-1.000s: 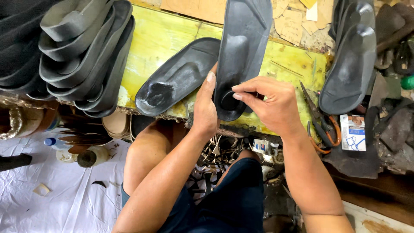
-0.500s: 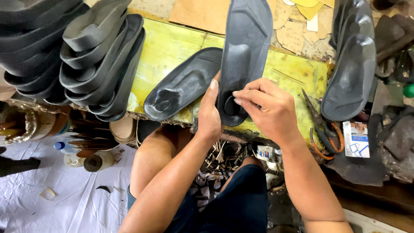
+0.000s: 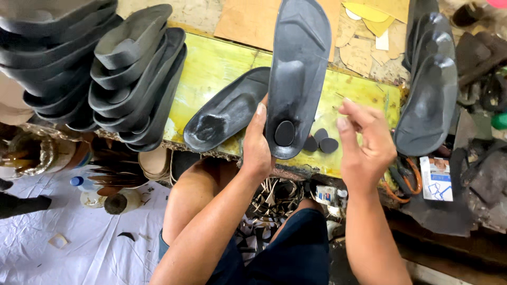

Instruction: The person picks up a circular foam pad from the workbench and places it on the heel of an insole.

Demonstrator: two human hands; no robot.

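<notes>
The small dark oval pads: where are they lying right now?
Two oval pads lie on the yellow board, between the left hand and right hand.

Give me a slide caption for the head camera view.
Left hand holds a dark insole with an oval heel pad; right hand hovers open.

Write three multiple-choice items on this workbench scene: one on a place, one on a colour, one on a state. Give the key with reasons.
1. Where does the small dark oval pad sit?
A. In the heel of the held insole
B. On the white floor sheet
C. On the stacked insoles

2. What colour is the bench top?
A. Red
B. Yellow-green
C. Blue

3. How is the right hand?
A. Gripping scissors
B. Flat on the bench
C. Empty, lifted off the insole

Key: 1 A, the pad lies in the heel cup of the insole held by the left hand. 2 B, the painted surface shows yellow-green. 3 C, its fingers hold nothing beside the insole.
</notes>
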